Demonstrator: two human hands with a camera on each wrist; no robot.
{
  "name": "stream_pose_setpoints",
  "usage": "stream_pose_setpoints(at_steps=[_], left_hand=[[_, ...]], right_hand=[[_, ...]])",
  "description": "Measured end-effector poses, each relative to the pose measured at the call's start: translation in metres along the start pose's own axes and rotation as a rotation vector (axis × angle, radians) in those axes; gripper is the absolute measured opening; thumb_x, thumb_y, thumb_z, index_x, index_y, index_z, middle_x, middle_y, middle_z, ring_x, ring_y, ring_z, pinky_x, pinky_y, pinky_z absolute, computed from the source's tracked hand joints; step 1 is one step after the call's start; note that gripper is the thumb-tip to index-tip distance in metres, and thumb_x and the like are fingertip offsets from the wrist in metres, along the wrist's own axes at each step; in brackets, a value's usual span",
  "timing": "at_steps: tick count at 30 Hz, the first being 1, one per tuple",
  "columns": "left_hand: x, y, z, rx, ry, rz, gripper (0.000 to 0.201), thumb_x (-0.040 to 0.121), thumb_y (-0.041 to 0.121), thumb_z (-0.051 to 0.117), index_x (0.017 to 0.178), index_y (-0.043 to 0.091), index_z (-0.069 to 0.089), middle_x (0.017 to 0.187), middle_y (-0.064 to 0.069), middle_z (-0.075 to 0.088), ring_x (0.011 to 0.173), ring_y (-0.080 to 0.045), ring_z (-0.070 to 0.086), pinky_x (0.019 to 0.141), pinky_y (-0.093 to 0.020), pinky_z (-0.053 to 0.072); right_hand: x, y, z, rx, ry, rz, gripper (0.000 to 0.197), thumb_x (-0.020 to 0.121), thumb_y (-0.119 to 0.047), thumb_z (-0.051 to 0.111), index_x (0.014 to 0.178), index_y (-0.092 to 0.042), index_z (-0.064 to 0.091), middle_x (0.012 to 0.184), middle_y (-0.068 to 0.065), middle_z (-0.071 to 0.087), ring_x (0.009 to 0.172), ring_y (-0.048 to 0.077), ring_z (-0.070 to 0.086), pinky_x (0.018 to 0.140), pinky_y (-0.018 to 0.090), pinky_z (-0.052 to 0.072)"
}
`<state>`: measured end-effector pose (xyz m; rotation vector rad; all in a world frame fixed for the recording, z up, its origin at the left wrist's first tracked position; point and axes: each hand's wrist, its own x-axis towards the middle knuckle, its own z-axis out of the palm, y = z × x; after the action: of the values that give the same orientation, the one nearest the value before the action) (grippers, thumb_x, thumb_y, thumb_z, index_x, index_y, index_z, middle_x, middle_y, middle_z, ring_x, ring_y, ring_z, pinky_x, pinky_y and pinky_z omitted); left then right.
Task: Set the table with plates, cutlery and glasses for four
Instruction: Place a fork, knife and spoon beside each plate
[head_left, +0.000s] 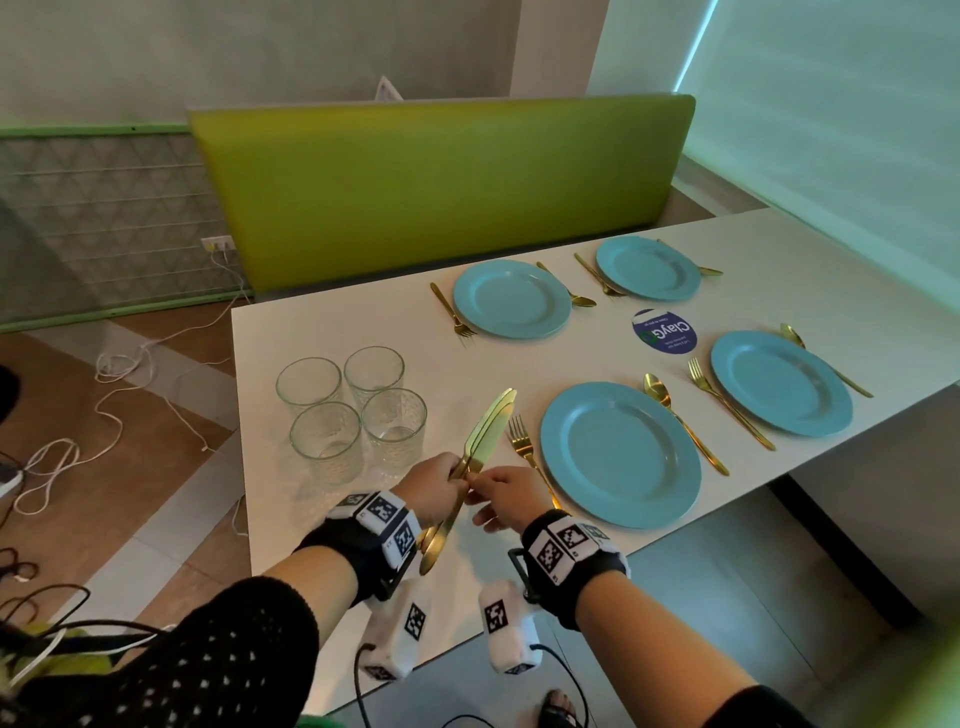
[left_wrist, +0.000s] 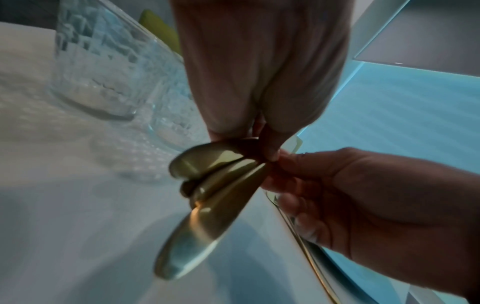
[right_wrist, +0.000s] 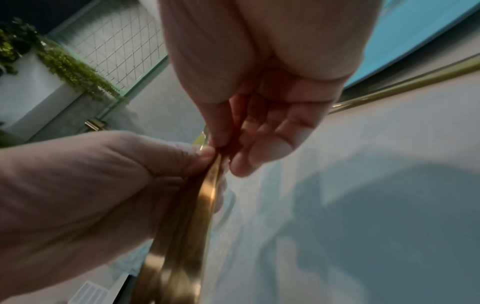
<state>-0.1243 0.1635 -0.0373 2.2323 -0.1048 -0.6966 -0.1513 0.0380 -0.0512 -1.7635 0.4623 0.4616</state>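
Note:
My left hand (head_left: 434, 480) grips a bundle of gold knives (head_left: 485, 431), blades pointing up and away over the white table (head_left: 363, 322). My right hand (head_left: 498, 493) pinches one knife handle in that bundle with thumb and forefinger (right_wrist: 215, 142). The handle ends (left_wrist: 197, 197) fan out below my left fist. Several blue plates lie set out; the nearest plate (head_left: 621, 454) has a gold fork (head_left: 524, 449) on its left and a spoon (head_left: 680, 421) on its right. Several clear glasses (head_left: 353, 410) stand grouped at the table's left.
A green bench back (head_left: 441, 182) runs behind the table. A round blue sticker (head_left: 665, 332) lies between the plates. White cables (head_left: 104, 395) trail over the floor at left. The table's near edge is just under my wrists.

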Motion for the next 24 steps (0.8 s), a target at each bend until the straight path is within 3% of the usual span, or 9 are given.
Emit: stream_pose_setpoints(at_steps=[6, 9, 11, 13, 15, 17, 19, 21, 24], left_hand=[[0.003, 0.003, 0.007, -0.057, 0.036, -0.014, 0.023, 0.095, 0.014, 0.048, 0.115, 0.012, 0.058, 0.102, -0.007, 0.062, 0.086, -0.019, 0.055, 0.072, -0.026, 0.044], [0.006, 0.001, 0.006, -0.126, 0.096, -0.079, 0.021, 0.095, 0.010, 0.045, 0.112, 0.008, 0.058, 0.097, -0.009, 0.058, 0.078, -0.021, 0.054, 0.075, -0.034, 0.053], [0.008, 0.002, 0.003, -0.156, 0.138, -0.110, 0.023, 0.096, 0.009, 0.043, 0.114, 0.006, 0.057, 0.096, -0.010, 0.057, 0.071, -0.018, 0.053, 0.069, -0.032, 0.053], [0.009, 0.003, -0.001, -0.195, 0.156, -0.116, 0.027, 0.097, 0.008, 0.041, 0.121, 0.005, 0.054, 0.096, -0.007, 0.055, 0.066, -0.012, 0.050, 0.059, -0.021, 0.046], [0.010, 0.006, -0.003, -0.234, 0.157, -0.117, 0.030, 0.098, 0.009, 0.041, 0.126, 0.006, 0.051, 0.096, -0.005, 0.054, 0.069, -0.012, 0.051, 0.058, -0.018, 0.044], [0.010, 0.009, -0.004, -0.246, 0.154, -0.113, 0.031, 0.098, 0.009, 0.041, 0.127, 0.007, 0.050, 0.096, -0.004, 0.053, 0.075, -0.014, 0.052, 0.062, -0.020, 0.046], [0.011, 0.009, -0.006, -0.249, 0.155, -0.119, 0.031, 0.098, 0.010, 0.042, 0.127, 0.007, 0.051, 0.100, -0.006, 0.055, 0.080, -0.017, 0.054, 0.072, -0.027, 0.050], [0.012, 0.008, -0.007, -0.252, 0.169, -0.128, 0.029, 0.097, 0.010, 0.042, 0.124, 0.006, 0.052, 0.103, -0.009, 0.056, 0.085, -0.020, 0.055, 0.081, -0.032, 0.052], [0.013, 0.005, -0.010, -0.244, 0.192, -0.137, 0.024, 0.098, 0.010, 0.041, 0.118, 0.006, 0.054, 0.099, -0.007, 0.057, 0.081, -0.019, 0.055, 0.071, -0.027, 0.051]], right_hand=[[0.003, -0.001, -0.009, 0.162, 0.047, 0.025, 0.020, 0.093, -0.013, 0.055, 0.074, -0.011, 0.059, 0.070, 0.004, 0.062, 0.040, 0.008, 0.055, 0.044, 0.020, 0.045], [0.008, 0.001, -0.019, -0.055, 0.149, 0.006, 0.026, 0.093, -0.017, 0.055, 0.067, -0.016, 0.056, 0.070, 0.000, 0.061, 0.044, 0.009, 0.052, 0.046, 0.021, 0.045], [0.012, 0.002, -0.028, -0.241, 0.202, 0.008, 0.028, 0.093, -0.021, 0.055, 0.065, -0.017, 0.056, 0.072, 0.000, 0.062, 0.049, 0.011, 0.052, 0.049, 0.021, 0.047], [0.017, 0.003, -0.033, -0.401, 0.212, 0.020, 0.028, 0.092, -0.024, 0.056, 0.064, -0.019, 0.055, 0.077, 0.003, 0.063, 0.056, 0.013, 0.054, 0.058, 0.026, 0.053], [0.023, 0.003, -0.035, -0.551, 0.199, 0.029, 0.028, 0.091, -0.026, 0.057, 0.063, -0.020, 0.058, 0.083, 0.006, 0.065, 0.069, 0.018, 0.057, 0.078, 0.033, 0.056], [0.028, 0.001, -0.034, -0.677, 0.182, 0.038, 0.022, 0.091, -0.027, 0.057, 0.080, -0.014, 0.071, 0.096, 0.009, 0.069, 0.084, 0.020, 0.061, 0.089, 0.034, 0.054], [0.031, -0.001, -0.032, -0.779, 0.180, 0.034, 0.026, 0.091, -0.027, 0.055, 0.098, -0.009, 0.073, 0.105, 0.008, 0.070, 0.098, 0.023, 0.064, 0.091, 0.032, 0.052], [0.037, 0.000, -0.031, -0.832, 0.188, 0.035, 0.025, 0.089, -0.024, 0.056, 0.100, -0.009, 0.073, 0.105, 0.009, 0.070, 0.100, 0.024, 0.065, 0.088, 0.031, 0.054], [0.043, 0.001, -0.025, -0.889, 0.228, 0.048, 0.025, 0.086, -0.019, 0.054, 0.099, -0.008, 0.072, 0.103, 0.011, 0.070, 0.091, 0.024, 0.065, 0.082, 0.032, 0.056]])
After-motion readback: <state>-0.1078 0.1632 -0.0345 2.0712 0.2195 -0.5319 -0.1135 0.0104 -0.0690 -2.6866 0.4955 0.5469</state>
